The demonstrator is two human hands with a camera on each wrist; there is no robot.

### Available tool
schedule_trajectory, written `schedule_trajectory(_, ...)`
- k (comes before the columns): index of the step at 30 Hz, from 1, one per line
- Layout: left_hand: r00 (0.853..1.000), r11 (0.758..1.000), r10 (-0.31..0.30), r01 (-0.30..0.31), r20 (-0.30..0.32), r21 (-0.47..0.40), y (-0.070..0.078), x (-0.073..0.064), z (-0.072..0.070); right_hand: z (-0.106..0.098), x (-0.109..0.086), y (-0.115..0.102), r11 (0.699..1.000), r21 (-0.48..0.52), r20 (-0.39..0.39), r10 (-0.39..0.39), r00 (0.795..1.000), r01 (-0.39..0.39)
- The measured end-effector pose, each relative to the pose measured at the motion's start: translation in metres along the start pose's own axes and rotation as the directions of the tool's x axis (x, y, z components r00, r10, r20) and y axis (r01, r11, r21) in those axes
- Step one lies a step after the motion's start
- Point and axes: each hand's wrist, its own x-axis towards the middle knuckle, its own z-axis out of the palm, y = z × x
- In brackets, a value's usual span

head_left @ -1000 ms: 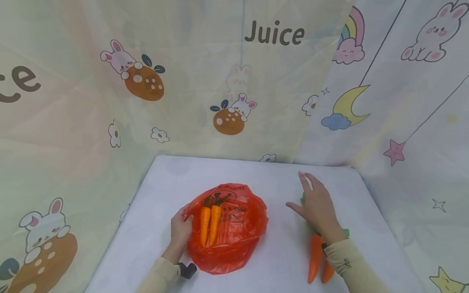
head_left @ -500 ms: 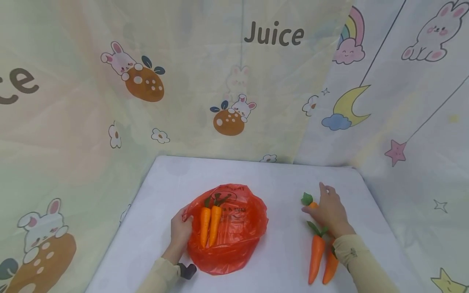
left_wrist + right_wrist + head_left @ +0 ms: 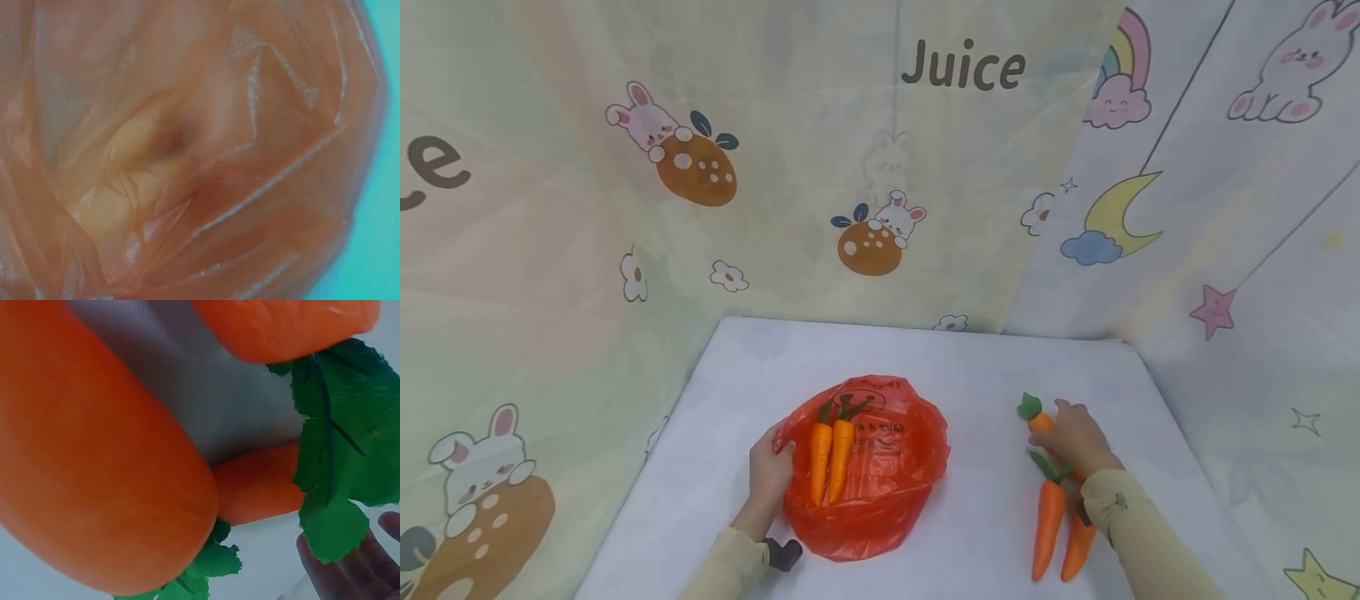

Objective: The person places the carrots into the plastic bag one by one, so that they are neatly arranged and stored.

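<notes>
My left hand (image 3: 771, 467) grips the left rim of a red plastic bag (image 3: 895, 492), thumb over its edge. Two thin carrots (image 3: 841, 450) with dark green tops lie in the bag's mouth. Through the bag's thin film (image 3: 275, 187), pale finger shapes show in the left wrist view. My right hand (image 3: 1082, 442) reaches over an orange carrot (image 3: 1042, 423) with a leafy top, hiding most of its body. In the right wrist view the fingers (image 3: 350, 569) look extended, beside a green leaf (image 3: 344, 437). Two larger carrots, one left (image 3: 1048, 529) and one right (image 3: 1078, 550), lie below that hand.
The white table (image 3: 977, 500) carries the bag on its left half and the loose carrots on its right. Printed cloth walls (image 3: 805, 167) with cartoon rabbits rise behind and along both sides. A black device (image 3: 784, 554) sits at my left wrist.
My right hand has moved right and down, from above the leafy top onto the carrot's body, uncovering its green leaves. My left hand and the bag have stayed put.
</notes>
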Motion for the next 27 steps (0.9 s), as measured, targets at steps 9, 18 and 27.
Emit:
schedule_trajectory(9, 1.0, 1.0, -0.012, 0.012, -0.003, -0.002, 0.0002, 0.0006, -0.0004, 0.0029, 0.0076, 0.0031, 0.999, -0.02, 0.042, 0.025, 0.999, -0.025)
schedule_trajectory(18, 1.0, 1.0, -0.001, 0.001, -0.01, 0.009, 0.0004, 0.0007, 0.0001, 0.0087, 0.0073, 0.0074, 1.0, 0.002, 0.044, 0.017, 0.999, -0.017)
schedule_trajectory(27, 0.999, 1.0, -0.031, 0.031, -0.007, -0.005, 0.0004, -0.0009, -0.0003, 0.0086, 0.0076, 0.0017, 0.998, -0.008, 0.058, 0.059, 0.997, -0.059)
